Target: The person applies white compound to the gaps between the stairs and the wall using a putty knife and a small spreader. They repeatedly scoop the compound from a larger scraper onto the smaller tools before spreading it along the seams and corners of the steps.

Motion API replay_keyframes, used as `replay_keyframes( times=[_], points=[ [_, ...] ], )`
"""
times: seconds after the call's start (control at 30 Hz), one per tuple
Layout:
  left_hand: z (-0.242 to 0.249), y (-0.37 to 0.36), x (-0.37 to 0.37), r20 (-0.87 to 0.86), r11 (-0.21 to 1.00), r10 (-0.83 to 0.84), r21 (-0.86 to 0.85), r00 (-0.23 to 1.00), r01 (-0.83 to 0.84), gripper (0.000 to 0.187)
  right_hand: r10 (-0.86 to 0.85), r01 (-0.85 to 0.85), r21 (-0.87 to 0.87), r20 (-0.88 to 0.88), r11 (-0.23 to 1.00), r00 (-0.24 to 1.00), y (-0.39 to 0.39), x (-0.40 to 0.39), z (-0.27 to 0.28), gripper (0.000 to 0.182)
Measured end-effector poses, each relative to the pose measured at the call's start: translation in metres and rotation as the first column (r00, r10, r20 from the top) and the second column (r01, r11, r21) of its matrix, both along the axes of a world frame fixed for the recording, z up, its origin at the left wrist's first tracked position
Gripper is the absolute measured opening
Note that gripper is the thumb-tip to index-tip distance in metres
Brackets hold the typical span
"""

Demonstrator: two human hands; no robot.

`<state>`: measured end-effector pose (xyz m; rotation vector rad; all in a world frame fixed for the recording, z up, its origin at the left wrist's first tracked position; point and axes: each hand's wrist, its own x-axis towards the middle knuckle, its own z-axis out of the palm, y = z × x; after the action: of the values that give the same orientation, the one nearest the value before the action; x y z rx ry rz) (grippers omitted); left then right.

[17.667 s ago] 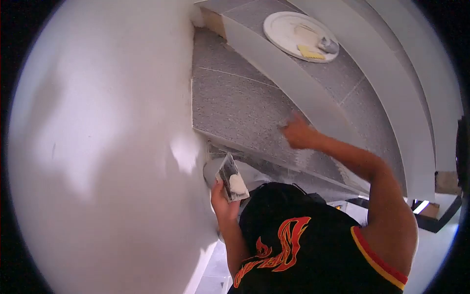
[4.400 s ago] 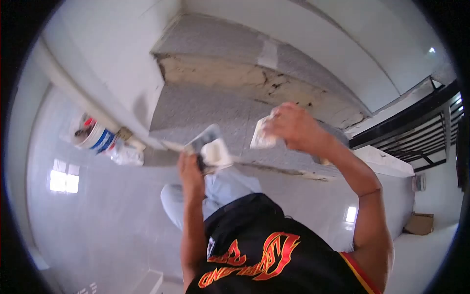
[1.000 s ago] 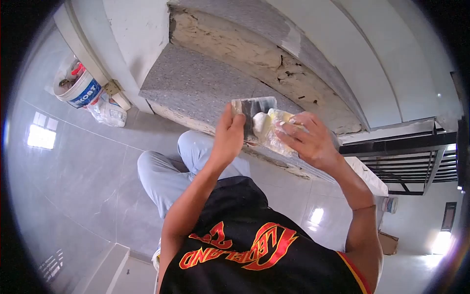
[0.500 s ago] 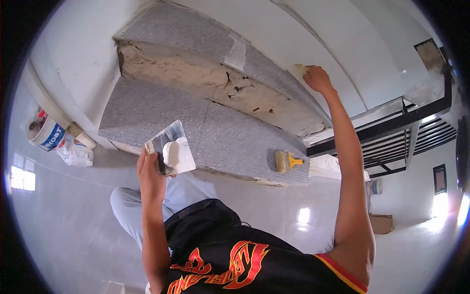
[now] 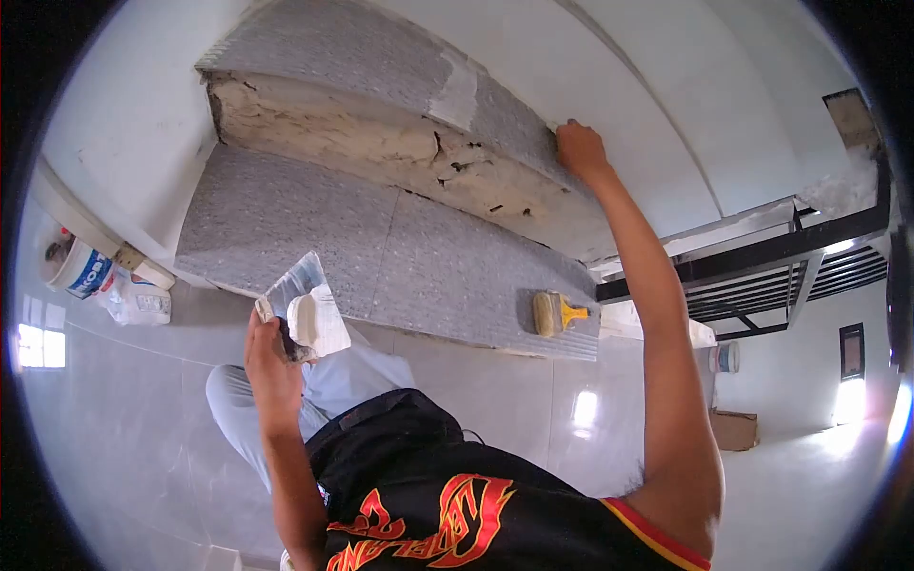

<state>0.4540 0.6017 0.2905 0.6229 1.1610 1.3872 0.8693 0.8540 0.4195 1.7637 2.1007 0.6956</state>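
Observation:
My left hand (image 5: 270,366) is closed around a wide putty knife (image 5: 307,274), held above the front edge of the lower step. A thick lump of white putty (image 5: 327,325) sits on its blade. Up at the joint between the wall (image 5: 657,143) and the grey speckled upper step (image 5: 333,57), my right hand (image 5: 581,150) is closed on a small pale yellowish scraper, now mostly hidden by the fingers. A pale smeared patch (image 5: 455,93) crosses the upper step left of that hand. A yellow-handled brush (image 5: 562,314) lies on the lower step (image 5: 286,209).
Between the steps runs a rough, cracked beige riser (image 5: 333,124). A white bucket (image 5: 81,269) and a plastic bag (image 5: 138,300) stand on the left floor. To the right are a black metal railing (image 5: 752,266) and a cardboard box (image 5: 735,430).
My right hand has moved left along the wall joint, and the scraper has become mostly hidden. My left hand with the putty knife has shifted slightly left and down. The view has shifted slightly.

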Motion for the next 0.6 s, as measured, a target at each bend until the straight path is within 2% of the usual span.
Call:
replay_keyframes(
  times=[0.03,0.07,0.1,0.13,0.17,0.2,0.23,0.27,0.3,0.37,0.4,0.43,0.47,0.5,0.57,0.6],
  points=[
    [-0.018,0.001,-0.004,-0.072,0.998,0.034,0.046,0.997,-0.03,0.034,0.002,-0.002,0.002,0.003,1.0,1.0,0.008,-0.001,0.007,0.018],
    [-0.018,0.003,-0.004,-0.142,0.994,0.071,0.093,0.987,-0.058,0.035,-0.019,0.02,-0.096,0.011,0.995,1.0,0.017,-0.002,0.019,0.02],
    [-0.015,0.0,-0.004,-0.139,0.994,0.073,0.095,0.988,-0.06,0.035,-0.039,0.042,-0.193,0.021,0.98,0.999,0.02,-0.002,0.028,0.021],
    [0.009,-0.002,-0.001,0.063,0.997,0.065,0.032,0.996,-0.067,0.035,-0.037,0.041,-0.191,0.024,0.981,0.999,0.017,0.007,0.036,0.021],
    [0.022,-0.004,0.0,0.262,0.998,0.066,-0.031,0.963,-0.06,0.034,0.071,-0.088,-0.213,-0.086,0.973,0.994,0.011,0.021,0.047,0.023],
    [0.014,-0.006,0.0,0.265,0.998,0.067,-0.029,0.962,-0.062,0.034,0.175,-0.217,-0.222,-0.196,0.951,0.965,0.006,0.034,0.056,0.024],
    [0.0,-0.01,-0.002,-0.001,0.997,0.068,0.043,0.998,-0.068,0.033,0.177,-0.219,-0.221,-0.192,0.951,0.965,-0.003,0.045,0.06,0.024],
    [-0.008,-0.012,-0.005,-0.268,0.992,0.084,0.112,0.96,-0.055,0.033,0.073,-0.103,-0.157,-0.187,0.982,0.98,-0.013,0.055,0.059,0.027],
    [-0.013,-0.013,-0.009,-0.264,0.992,0.086,0.114,0.961,-0.058,0.033,-0.033,0.015,-0.093,-0.19,0.996,0.981,-0.022,0.064,0.055,0.029],
    [-0.016,-0.013,-0.016,-0.554,0.977,0.068,0.206,0.829,0.057,0.032,-0.067,0.049,-0.088,-0.203,0.995,0.977,-0.034,0.072,0.042,0.03],
    [-0.014,-0.013,-0.015,-0.554,0.977,0.067,0.205,0.83,0.059,0.032,-0.098,0.082,-0.084,-0.216,0.993,0.971,-0.04,0.076,0.037,0.031],
    [-0.007,-0.012,-0.013,-0.359,0.986,0.057,0.165,0.932,0.003,0.031,-0.1,0.084,-0.085,-0.216,0.993,0.971,-0.045,0.074,0.032,0.031],
    [-0.001,-0.011,-0.011,-0.146,0.993,0.058,0.112,0.988,-0.042,0.031,-0.161,0.157,-0.035,-0.256,0.987,0.953,-0.05,0.066,0.025,0.03],
    [0.005,-0.011,-0.01,-0.146,0.993,0.056,0.111,0.988,-0.04,0.031,-0.218,0.232,0.012,-0.299,0.973,0.929,-0.053,0.059,0.019,0.029],
    [0.014,-0.01,-0.008,0.145,0.998,0.06,0.01,0.988,-0.062,0.031,-0.226,0.232,-0.01,-0.265,0.973,0.937,-0.054,0.05,0.017,0.028],
    [0.013,-0.01,-0.007,0.145,0.998,0.059,0.009,0.988,-0.061,0.031,-0.231,0.23,-0.032,-0.23,0.973,0.945,-0.054,0.047,0.016,0.028]
  ],
)
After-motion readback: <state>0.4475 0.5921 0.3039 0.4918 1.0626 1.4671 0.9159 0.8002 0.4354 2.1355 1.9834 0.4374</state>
